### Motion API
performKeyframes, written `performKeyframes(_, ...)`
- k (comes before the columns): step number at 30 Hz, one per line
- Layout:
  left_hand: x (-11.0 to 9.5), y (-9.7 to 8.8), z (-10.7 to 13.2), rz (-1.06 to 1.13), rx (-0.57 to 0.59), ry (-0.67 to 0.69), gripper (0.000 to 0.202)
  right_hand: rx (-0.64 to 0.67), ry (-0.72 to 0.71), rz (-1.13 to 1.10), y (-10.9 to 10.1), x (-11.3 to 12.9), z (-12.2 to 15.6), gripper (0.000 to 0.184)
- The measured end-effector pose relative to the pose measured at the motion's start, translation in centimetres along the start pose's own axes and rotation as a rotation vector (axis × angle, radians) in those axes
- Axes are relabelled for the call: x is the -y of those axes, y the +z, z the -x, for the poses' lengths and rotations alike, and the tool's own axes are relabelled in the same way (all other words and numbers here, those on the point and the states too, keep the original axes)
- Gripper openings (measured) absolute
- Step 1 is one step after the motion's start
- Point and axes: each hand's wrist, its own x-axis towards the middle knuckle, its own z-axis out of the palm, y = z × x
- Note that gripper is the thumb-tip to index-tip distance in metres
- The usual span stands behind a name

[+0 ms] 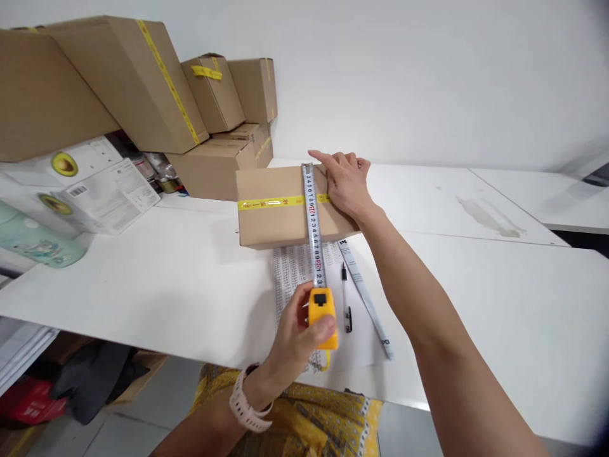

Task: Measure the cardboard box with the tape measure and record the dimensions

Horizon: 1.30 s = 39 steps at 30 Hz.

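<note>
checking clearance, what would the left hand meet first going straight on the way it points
Likely the cardboard box, straight ahead of the left hand and its tape measure, though the hand's height is unclear.

pale green bottle (45, 238) beside avocado cartons (111, 200)

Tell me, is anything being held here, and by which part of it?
The left hand holds the tape measure by its yellow case, thumb on top. The right hand rests on the nearest cardboard box; whether it grips cannot be told.
</note>
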Motion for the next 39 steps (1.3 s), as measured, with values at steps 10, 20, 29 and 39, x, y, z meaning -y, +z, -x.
performKeyframes(10,-6.1,-8.9,0.5,-0.118,-0.433,0.520,0.052,-0.047,0.129,-0.079,-1.6,-0.1,2.9,0.048)
performKeyframes(20,-6.2,-12.0,-2.5,-0.044,-0.342,0.330,0.049,-0.161,0.203,-0.110,-3.0,2.6,7.3,0.048)
performKeyframes(29,-5.0,-14.0,-3.5,-0.121,-0.363,0.376,0.053,-0.263,0.204,-0.263,1.8,2.5,9.0,0.033)
performKeyframes(39,-3.7,-14.5,-4.2,-0.190,-0.428,0.337,0.060,-0.294,0.218,-0.357,3.9,2.1,11.5,0.034)
